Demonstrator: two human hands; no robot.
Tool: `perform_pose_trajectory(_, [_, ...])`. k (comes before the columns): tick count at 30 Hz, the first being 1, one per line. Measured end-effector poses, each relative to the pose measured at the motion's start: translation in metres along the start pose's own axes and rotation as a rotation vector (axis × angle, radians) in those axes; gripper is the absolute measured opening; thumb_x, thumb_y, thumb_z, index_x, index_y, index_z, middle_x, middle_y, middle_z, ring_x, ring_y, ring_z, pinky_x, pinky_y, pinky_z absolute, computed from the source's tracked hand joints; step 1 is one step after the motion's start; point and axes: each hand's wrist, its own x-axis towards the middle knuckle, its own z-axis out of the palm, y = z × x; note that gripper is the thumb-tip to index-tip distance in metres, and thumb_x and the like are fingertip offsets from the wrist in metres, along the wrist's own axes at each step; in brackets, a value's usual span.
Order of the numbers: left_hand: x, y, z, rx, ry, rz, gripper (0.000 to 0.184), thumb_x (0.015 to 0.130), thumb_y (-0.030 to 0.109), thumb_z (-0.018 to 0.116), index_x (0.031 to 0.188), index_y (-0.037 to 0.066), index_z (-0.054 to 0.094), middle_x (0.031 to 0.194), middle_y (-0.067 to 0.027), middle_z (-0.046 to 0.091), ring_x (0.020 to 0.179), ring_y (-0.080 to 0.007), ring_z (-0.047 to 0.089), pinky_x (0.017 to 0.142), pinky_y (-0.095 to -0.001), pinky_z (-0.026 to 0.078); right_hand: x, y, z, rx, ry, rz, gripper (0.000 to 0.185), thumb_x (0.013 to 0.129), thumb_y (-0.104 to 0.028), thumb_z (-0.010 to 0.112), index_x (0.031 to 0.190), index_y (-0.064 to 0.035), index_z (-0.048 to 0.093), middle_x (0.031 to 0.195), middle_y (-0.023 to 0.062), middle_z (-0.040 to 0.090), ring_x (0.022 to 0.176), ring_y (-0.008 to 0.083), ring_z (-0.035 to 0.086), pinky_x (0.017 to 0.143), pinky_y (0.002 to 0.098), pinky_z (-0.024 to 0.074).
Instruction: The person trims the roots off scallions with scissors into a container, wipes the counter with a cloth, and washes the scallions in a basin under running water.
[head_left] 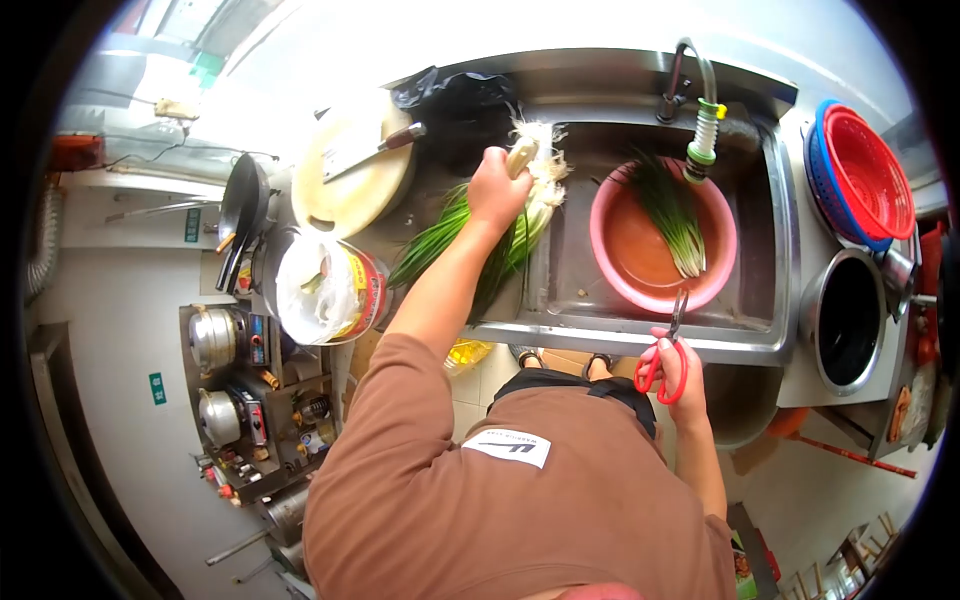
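Observation:
My left hand [497, 192] is closed around pale stalk ends of green onions, at the left edge of the sink. Under and beside it lies a larger bunch of green onions [545, 195], stringy white roots toward the back and green leaves toward the left front. In my right hand [688, 385] is a pair of scissors [668, 368] with red handles, blades pointing toward the front rim of the pink basin [602, 255]. Whether the blades touch the rim I cannot tell. Inside the basin, a trimmed bunch of green onions [680, 225] rests in brownish-looking water.
The basin stands in the steel sink [560, 290] beneath a hose faucet [704, 140]. To the left are a round cutting board [350, 205] with a cleaver [372, 152], a black plastic bag [455, 95] and a white bucket [340, 285]. Colanders [868, 170] and a steel pot [848, 320] stand right.

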Motion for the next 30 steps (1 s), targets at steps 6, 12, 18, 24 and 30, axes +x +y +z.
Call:
perform_pose_trajectory(6, [-0.029,-0.029,-0.176,-1.031,-0.018,-0.150,0.040,0.091,0.012,0.068,0.120,0.001,0.044,0.092,-0.0123,0.064,0.075,-0.0189,0.066,0.067,-0.0306,0.056,0.036,-0.016,0.085,-0.060,-0.308,0.092,0.039,0.098,-0.017,0.056,0.129,0.0044,0.049,0.087,0.0073,0.062,0.070,0.0107,0.060,0.060,0.0241,0.0502])
perform_pose_trajectory(12, [-0.076,-0.063,-0.360,-0.905,-0.067,-0.292,0.033,0.094,0.015,0.065,0.122,0.001,0.055,0.088,-0.0054,0.064,0.071,-0.0136,0.062,0.066,-0.0270,0.054,0.074,-0.064,0.242,-0.496,-0.818,-0.257,0.046,0.093,-0.017,0.063,0.130,0.0067,0.051,0.082,0.0005,0.058,0.070,0.0068,0.050,0.065,0.0206,0.0447])
perform_pose_trajectory(18, [-0.112,-0.120,-0.419,-0.550,-0.196,-0.412,0.033,0.094,0.020,0.065,0.119,0.001,0.055,0.089,-0.0012,0.063,0.075,-0.0086,0.058,0.068,-0.0242,0.048,0.070,-0.061,0.422,-0.801,-1.122,-0.254,0.036,0.090,-0.028,0.060,0.113,-0.0005,0.061,0.075,0.0108,0.059,0.070,0.0148,0.053,0.069,0.0319,0.0463])
perform_pose_trajectory(24, [-0.132,-0.168,-0.428,-0.579,-0.350,-0.438,0.035,0.095,0.021,0.063,0.123,0.003,0.054,0.092,0.0000,0.060,0.077,-0.0078,0.055,0.070,-0.0249,0.047,0.065,-0.020,0.492,-0.717,-1.126,-0.252,0.049,0.090,-0.037,0.058,0.114,0.0063,0.060,0.091,0.0204,0.066,0.087,0.0239,0.063,0.081,0.0357,0.0477])
perform_pose_trajectory(30, [-0.139,-0.203,-0.421,-0.628,-0.448,-0.442,0.039,0.097,0.021,0.061,0.129,0.003,0.050,0.093,0.0010,0.059,0.077,-0.0071,0.054,0.069,-0.0245,0.047,0.064,0.002,0.509,-0.768,-1.002,-0.240,0.049,0.090,-0.039,0.058,0.115,0.0034,0.062,0.097,0.0219,0.068,0.095,0.0274,0.066,0.085,0.0377,0.0482])
